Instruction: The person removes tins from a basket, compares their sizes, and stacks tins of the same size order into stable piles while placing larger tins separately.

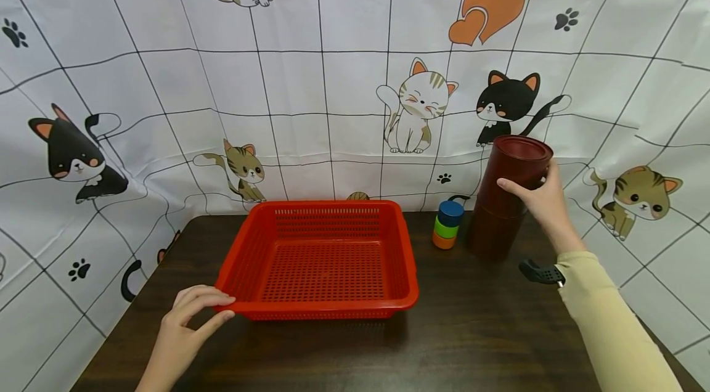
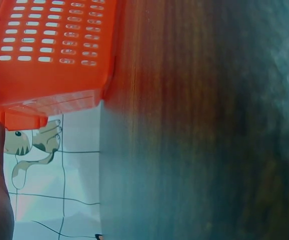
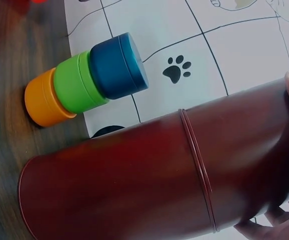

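Note:
In the head view, my left hand (image 1: pixel 183 325) pinches the front left corner of a red plastic basket (image 1: pixel 327 307) between thumb and fingers. The left wrist view shows a finger against the rim of that basket (image 2: pixel 44 80). My right hand (image 1: pixel 546 202) grips the upper part of a tall dark-red cylindrical canister (image 1: pixel 498 207), thumb on the near side and the other fingers round the far side. In the right wrist view the canister (image 3: pixel 119 185) has a seam round its middle, and its base is at the dark wooden tabletop.
Left of the canister stands a stack of small round tubs: blue (image 1: pixel 450 213) on top, green (image 1: pixel 446 230) in the middle, orange (image 1: pixel 443 241) below. Behind the dark wooden table (image 1: pixel 310 355) hangs a white cat-printed sheet (image 1: pixel 355 84).

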Demonstrator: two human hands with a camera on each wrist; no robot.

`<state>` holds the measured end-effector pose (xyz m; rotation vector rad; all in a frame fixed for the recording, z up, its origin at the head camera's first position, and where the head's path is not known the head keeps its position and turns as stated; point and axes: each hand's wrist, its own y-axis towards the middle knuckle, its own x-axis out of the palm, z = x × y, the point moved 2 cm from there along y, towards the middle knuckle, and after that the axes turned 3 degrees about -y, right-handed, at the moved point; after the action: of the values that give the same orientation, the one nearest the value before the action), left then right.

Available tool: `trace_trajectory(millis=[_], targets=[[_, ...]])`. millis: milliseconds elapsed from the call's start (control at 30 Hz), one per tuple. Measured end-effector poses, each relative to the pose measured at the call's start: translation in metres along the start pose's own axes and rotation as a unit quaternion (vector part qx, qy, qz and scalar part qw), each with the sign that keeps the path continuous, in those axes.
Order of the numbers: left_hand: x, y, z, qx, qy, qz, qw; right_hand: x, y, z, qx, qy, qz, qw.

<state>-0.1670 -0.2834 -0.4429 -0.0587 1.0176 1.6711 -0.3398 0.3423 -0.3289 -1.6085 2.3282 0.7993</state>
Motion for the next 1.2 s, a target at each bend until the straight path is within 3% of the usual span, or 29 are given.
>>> trace_trajectory(millis=[400,600,900,1200], targets=[[0.002,0.000,0.001,0.014,-0.018,0.005,0.9997,-0.001,-0.002,-0.001,-0.002,-0.002,0.006,1.0000],[0.002,0.000,0.001,0.018,-0.023,0.006,0.9996,-0.004,-0.007,-0.007,-0.007,-0.001,0.032,0.9994],[0.000,-0.002,0.002,0.000,-0.017,0.002,0.9999,-0.013,-0.031,-0.016,-0.034,0.010,0.045,0.9984],[0.000,0.000,0.003,0.008,-0.022,0.006,0.9997,-0.028,-0.056,-0.015,-0.045,-0.002,0.072,0.9964]])
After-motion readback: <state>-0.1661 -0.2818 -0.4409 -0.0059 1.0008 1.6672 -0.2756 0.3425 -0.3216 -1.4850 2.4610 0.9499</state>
